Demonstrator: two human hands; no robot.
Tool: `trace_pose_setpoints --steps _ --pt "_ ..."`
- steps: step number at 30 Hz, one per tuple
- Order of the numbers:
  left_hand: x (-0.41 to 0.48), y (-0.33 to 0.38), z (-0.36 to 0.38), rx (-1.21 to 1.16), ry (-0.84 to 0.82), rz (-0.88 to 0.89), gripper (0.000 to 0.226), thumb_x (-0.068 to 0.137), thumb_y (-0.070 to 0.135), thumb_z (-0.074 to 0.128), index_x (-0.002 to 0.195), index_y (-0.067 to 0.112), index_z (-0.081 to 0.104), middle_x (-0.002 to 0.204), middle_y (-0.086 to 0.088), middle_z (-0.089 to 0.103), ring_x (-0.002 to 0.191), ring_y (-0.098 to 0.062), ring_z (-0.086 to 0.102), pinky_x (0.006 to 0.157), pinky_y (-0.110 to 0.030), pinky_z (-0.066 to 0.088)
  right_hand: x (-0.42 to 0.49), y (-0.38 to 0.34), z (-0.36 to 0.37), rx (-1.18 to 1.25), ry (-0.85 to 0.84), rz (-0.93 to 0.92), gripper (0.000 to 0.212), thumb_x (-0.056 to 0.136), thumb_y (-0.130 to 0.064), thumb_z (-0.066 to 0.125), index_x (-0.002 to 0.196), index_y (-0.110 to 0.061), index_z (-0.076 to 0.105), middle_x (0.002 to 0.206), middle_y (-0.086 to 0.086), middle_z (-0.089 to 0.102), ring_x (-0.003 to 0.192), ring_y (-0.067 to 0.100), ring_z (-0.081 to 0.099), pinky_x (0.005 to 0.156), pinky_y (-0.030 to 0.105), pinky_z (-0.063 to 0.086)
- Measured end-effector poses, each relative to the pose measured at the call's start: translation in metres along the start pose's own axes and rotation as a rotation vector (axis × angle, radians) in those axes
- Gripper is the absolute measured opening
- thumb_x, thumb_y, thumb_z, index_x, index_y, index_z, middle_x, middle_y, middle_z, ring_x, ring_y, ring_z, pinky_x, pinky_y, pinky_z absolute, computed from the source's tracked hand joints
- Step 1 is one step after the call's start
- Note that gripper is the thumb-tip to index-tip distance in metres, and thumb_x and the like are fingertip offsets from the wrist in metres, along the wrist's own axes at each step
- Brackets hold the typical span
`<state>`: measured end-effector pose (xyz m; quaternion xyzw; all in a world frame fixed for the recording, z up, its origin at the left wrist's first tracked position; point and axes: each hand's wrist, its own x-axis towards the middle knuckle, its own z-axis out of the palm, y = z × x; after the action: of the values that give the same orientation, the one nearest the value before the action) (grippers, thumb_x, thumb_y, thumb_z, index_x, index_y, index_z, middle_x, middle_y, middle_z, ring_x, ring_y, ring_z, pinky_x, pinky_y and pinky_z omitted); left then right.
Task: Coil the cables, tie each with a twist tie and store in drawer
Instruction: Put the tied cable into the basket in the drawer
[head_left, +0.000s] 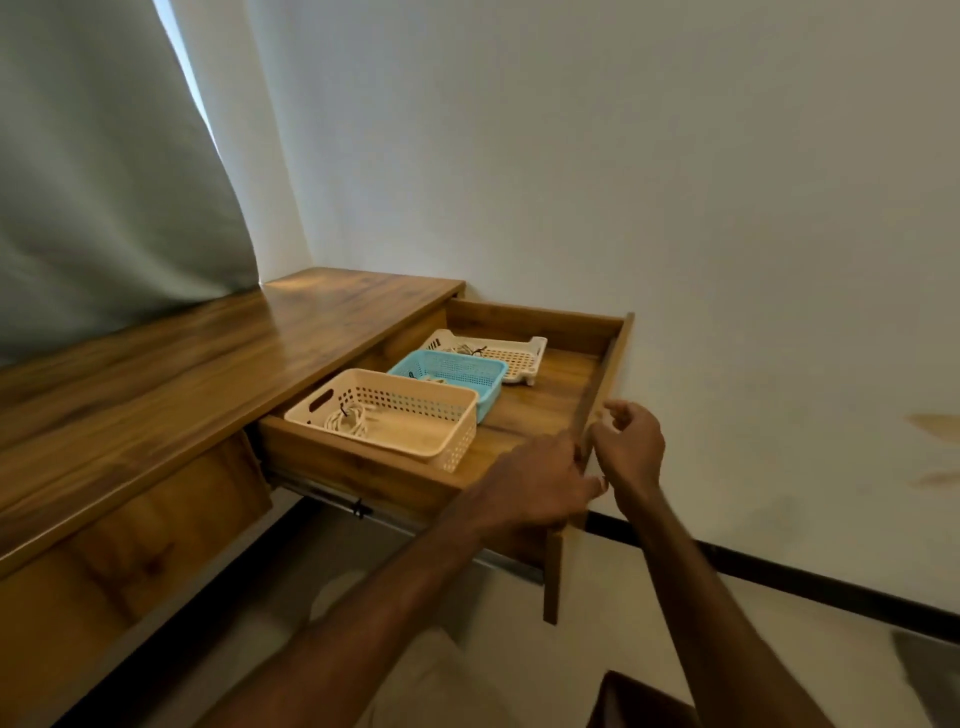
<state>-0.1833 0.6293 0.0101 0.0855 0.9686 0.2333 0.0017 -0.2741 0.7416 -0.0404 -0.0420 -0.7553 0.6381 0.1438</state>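
Front panel of the open brown wooden drawer (545, 400) stands between the hands, push-in axis leftward: left hand (540, 483) on its rim, grip unclear, right hand (631, 447) loosely curled outside.

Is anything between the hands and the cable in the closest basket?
Only the side wall of the cream basket, between the coiled cable and the left hand and right hand at the drawer front. Its top is open; nothing covers the cable.

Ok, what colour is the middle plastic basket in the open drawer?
Light blue; the perforated plastic middle basket shows best in the head view.
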Motion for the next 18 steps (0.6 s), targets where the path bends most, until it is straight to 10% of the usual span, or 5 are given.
trace_pose_setpoints --steps 9,18 --pt "-0.024 0.001 0.012 0.089 0.105 -0.024 0.049 0.082 0.030 0.079 0.125 0.019 0.057 0.115 0.000 0.062 0.102 -0.017 0.062 0.088 -0.039 0.059 -0.026 0.017 0.003 -0.104 -0.123 0.031 0.027 0.090 -0.004 0.053 0.089 -0.017 0.077 0.082 0.004 0.074 0.079 0.023 0.071 0.076 0.044 0.062" --pt "-0.029 -0.053 -0.011 0.375 0.206 -0.161 0.071 0.087 0.052 0.071 0.146 0.022 0.044 0.153 -0.005 0.039 0.141 -0.025 0.032 0.113 -0.045 0.039 -0.035 0.006 0.059 -0.027 -0.208 0.056 0.028 0.100 -0.010 0.052 0.120 -0.015 0.072 0.104 0.005 0.071 0.094 0.022 0.066 0.082 0.033 0.051"
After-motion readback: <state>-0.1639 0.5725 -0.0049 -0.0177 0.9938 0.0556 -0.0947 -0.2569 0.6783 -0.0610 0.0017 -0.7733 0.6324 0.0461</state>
